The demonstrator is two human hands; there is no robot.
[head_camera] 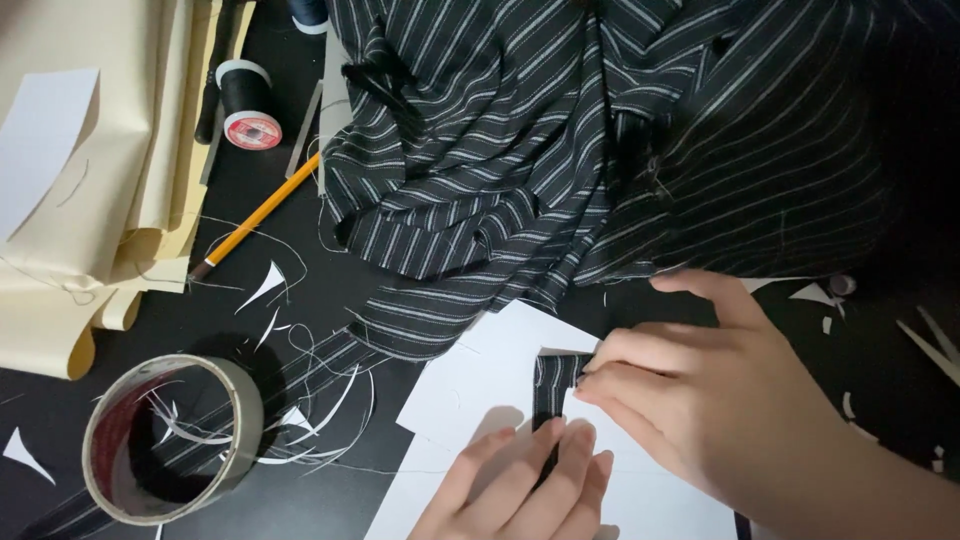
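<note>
A narrow strip of black striped fabric (551, 385) lies folded between white paper pieces (480, 385) at the bottom centre. My right hand (700, 395) pinches the strip's upper end together with a paper edge. My left hand (525, 490) lies flat with its fingertips pressing the strip's lower part and the paper down. A large crumpled black striped cloth (560, 150) lies heaped just behind my hands.
A roll of brown tape (165, 440) stands at the lower left among white paper scraps and loose threads. A yellow pencil (258, 215), a black thread spool (247, 103) and cream paper sheets (90, 180) lie at the upper left on the dark table (300, 280).
</note>
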